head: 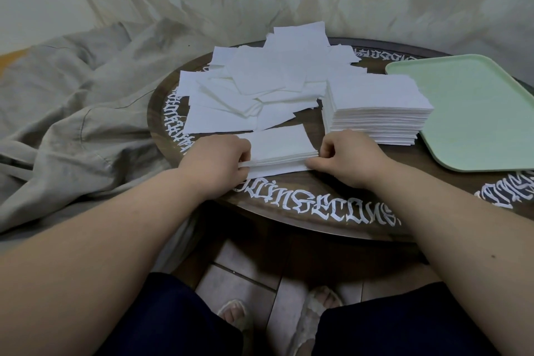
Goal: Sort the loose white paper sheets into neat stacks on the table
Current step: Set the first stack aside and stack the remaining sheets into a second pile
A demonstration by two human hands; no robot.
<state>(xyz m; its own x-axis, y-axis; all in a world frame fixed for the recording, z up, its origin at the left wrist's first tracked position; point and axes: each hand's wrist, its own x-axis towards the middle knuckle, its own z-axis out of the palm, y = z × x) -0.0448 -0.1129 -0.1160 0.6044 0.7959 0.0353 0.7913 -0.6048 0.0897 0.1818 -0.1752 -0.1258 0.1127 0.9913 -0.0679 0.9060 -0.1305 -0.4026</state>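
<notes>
A small stack of white paper sheets (278, 147) lies near the front of the round dark table (289, 191). My left hand (215, 160) grips its left edge and my right hand (346, 157) pinches its right edge, fingers curled on both. Behind it spreads a messy pile of loose white sheets (260, 81). A tall neat stack of sheets (375, 107) stands to the right of that pile, just beyond my right hand.
A pale green tray (476, 113) sits on the table's right side, next to the tall stack. Crumpled grey cloth (72, 101) lies left of the table and drapes behind it. White lettering rings the table. My knees and slippered feet are below.
</notes>
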